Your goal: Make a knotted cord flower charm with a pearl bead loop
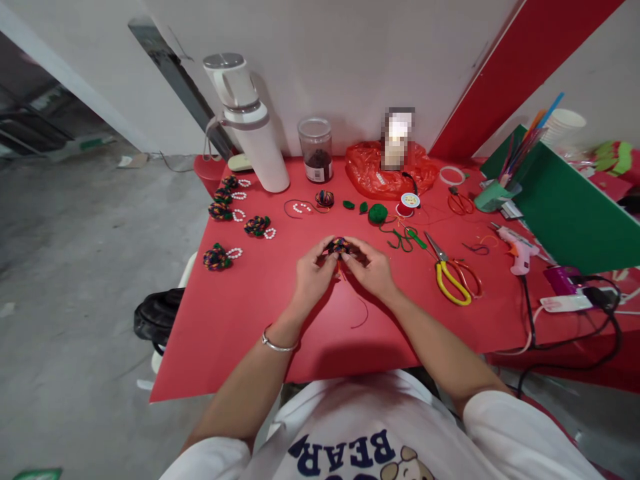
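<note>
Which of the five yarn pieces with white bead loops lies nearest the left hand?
The rightmost yarn piece: it lies between the left hand and the other four, which are all closer to the table's left edge.

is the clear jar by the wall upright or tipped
Upright: the jar stands base-down on the red table, its dark contents settled low inside.

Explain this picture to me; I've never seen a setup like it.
There is no machine here, just a person's two bare hands. The camera sits on the person's head, looking forward and down. The left hand and right hand together hold a small multicoloured yarn piece. On the red tabletop lie similar yarn pieces with white bead loops to the left, a round green yarn ball beyond the hands, and yellow-handled metal scissors to the right.
</note>
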Motion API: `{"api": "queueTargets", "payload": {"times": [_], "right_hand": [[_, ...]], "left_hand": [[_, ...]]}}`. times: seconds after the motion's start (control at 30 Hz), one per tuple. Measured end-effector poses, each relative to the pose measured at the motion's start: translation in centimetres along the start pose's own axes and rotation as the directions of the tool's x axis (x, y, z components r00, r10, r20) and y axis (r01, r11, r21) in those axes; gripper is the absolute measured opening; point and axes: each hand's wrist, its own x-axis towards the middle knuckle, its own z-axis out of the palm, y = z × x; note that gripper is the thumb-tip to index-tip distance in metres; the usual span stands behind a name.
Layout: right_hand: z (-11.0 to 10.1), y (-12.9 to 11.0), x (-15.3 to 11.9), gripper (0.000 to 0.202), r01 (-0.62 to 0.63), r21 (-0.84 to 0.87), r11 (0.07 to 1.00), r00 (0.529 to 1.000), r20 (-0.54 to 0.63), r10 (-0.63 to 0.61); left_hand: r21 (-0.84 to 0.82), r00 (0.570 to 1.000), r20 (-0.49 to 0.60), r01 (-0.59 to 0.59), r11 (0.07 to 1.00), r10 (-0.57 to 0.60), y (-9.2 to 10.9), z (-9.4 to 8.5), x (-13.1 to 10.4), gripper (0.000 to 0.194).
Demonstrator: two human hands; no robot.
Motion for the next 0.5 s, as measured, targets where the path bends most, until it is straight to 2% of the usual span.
{"api": "queueTargets", "payload": {"times": [0.1, 0.2, 0.37, 0.5], "right_hand": [[-0.1, -0.2, -0.1, 0.039, -0.008, 0.013, 1.000, 1.000, 0.029, 0.007], [-0.3, -0.3, -0.1, 0.038, -0.083, 0.128, 0.988, 0.996, 0.047, 0.078], [-0.4, 0.2, 0.4, 0.041, -0.196, 0.302, 0.933, 0.979, 0.004, 0.204], [-0.5, 0.4, 0.6, 0.049, -0.224, 0.361, 0.905, 0.974, 0.095, 0.204]], "left_hand": [[-0.114, 0.997, 0.014, 0.081, 0.990, -0.080, 0.8, 0.0, 0.0, 0.053], [-0.213, 0.994, 0.029, 0.105, 0.971, -0.101, 1.6, -0.4, 0.2, 0.051], [-0.381, 0.972, 0.150, 0.226, 0.896, -0.181, 2.8, -1.8, 0.8, 0.043], [-0.427, 0.948, 0.222, 0.306, 0.851, -0.230, 3.3, -2.4, 1.0, 0.036]]}}
